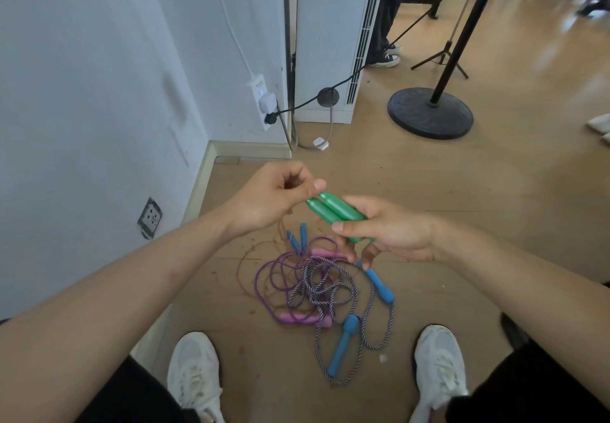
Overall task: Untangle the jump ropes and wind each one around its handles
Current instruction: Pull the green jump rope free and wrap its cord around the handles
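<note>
– Floorboards (pixel 462 208) carry most of it, then?

– Yes. The tangle (pixel 317 290) lies on the floor between the two white shoes (pixel 194 376): a striped rope (pixel 369 340) with blue handles (pixel 343 343) and a purple rope (pixel 264 277) with pink handles (pixel 297 318), looped through each other. A smaller pair of blue handles (pixel 297 239) sits at its far edge.

– And the hands?

– Both are up above the pile. The right hand (pixel 392 231) wraps its fingers and thumb round the green handles (pixel 333 209), held side by side. The left hand (pixel 274 195) is curled, thumb pressed to forefinger right at the handle tips. It seems to pinch the thin orange cord (pixel 244 257) that trails down to the floor, though the cord is too fine there to be sure.

– How will that cord behave?

– Light and limp, I'd judge, and likely to slip off smooth plastic handles. It wants steady tension from the pinch while the other hand keeps the pair clamped together near the middle.

– The thicker ropes?

– Soft, braided, probably with more grip. Better to lift them by a handle and feed it back through the loops than to tug mid-rope, which could tighten the knots.
</note>
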